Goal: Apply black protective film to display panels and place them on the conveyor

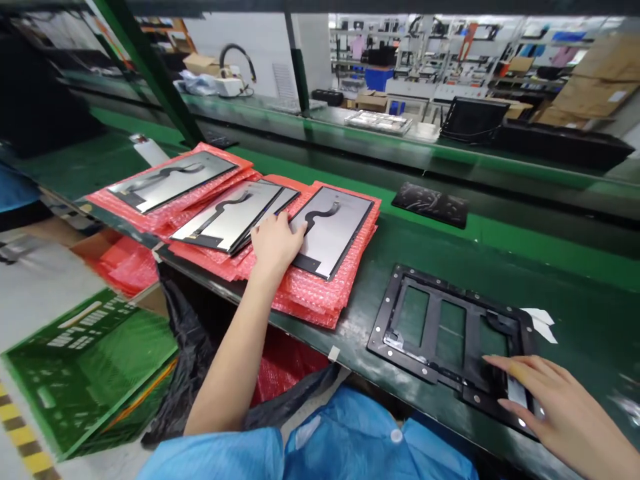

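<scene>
Two bare hands work at our green desk. Our left hand, toward 10 o'clock in the view, lies flat on the near-left edge of a grey display panel. Its grip is wide, fingers spread, closing on nothing. This panel rests on a stack of red bubble wrap, and further panels lie on wrap at its 9 o'clock. Our right hand, at 4 o'clock, sets outstretched fingers on the near-right corner of a black frame, its grip likewise wide. We note a black plate at the frame's 12 o'clock and a green crate on the floor at 8 o'clock.
</scene>
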`<state>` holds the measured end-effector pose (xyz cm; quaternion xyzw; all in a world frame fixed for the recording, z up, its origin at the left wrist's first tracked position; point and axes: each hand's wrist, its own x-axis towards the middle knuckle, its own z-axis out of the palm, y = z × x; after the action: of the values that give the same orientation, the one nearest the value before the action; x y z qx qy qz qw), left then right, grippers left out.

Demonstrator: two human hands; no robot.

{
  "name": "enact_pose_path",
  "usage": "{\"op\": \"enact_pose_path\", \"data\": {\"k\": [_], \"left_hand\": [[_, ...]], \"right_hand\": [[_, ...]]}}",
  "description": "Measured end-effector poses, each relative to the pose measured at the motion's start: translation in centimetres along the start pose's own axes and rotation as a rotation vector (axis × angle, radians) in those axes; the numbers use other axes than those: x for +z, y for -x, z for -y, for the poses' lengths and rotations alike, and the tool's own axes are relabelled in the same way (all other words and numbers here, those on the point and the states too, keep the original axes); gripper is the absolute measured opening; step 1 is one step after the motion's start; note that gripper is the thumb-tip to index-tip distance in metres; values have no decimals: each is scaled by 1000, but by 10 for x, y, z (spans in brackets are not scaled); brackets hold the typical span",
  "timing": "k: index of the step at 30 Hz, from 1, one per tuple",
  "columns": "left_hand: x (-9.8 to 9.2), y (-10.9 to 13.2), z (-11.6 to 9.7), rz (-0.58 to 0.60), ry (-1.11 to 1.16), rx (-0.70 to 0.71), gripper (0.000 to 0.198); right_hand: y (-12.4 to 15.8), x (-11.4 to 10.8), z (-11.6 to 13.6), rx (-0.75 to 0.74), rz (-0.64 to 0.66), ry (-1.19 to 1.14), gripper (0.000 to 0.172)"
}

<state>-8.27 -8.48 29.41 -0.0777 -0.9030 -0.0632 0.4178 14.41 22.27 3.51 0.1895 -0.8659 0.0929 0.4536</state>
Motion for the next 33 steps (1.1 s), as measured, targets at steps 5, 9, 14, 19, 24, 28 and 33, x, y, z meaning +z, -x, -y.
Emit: {"op": "enact_pose_path", "data": {"k": [5, 9, 14, 19, 24, 28, 33], "left_hand": [[-1, 1, 1, -156, -62, -11, 53], [0, 0, -1, -158, -93, 79, 44], [-1, -10, -6, -104, -90, 54, 47], [-10, -24, 5, 6, 351, -125, 37], [-31, -18, 22, 33, 772, -198, 30], [-56, 19, 25, -114, 1125, -228, 46], [-53, 88, -7, 73, 1504, -151, 76]], "right_hand": [[17, -3, -5, 31, -98, -18, 24], [32, 1, 4, 71, -196, -99, 45], [21, 1, 31, 71, -271, -203, 50], [8, 5, 39, 132, -305, -326, 52], [6, 20, 38, 164, -383, -460, 50], [1, 26, 41, 248, -477, -504, 43], [-27, 8, 57, 110, -464, -424, 26]]}}
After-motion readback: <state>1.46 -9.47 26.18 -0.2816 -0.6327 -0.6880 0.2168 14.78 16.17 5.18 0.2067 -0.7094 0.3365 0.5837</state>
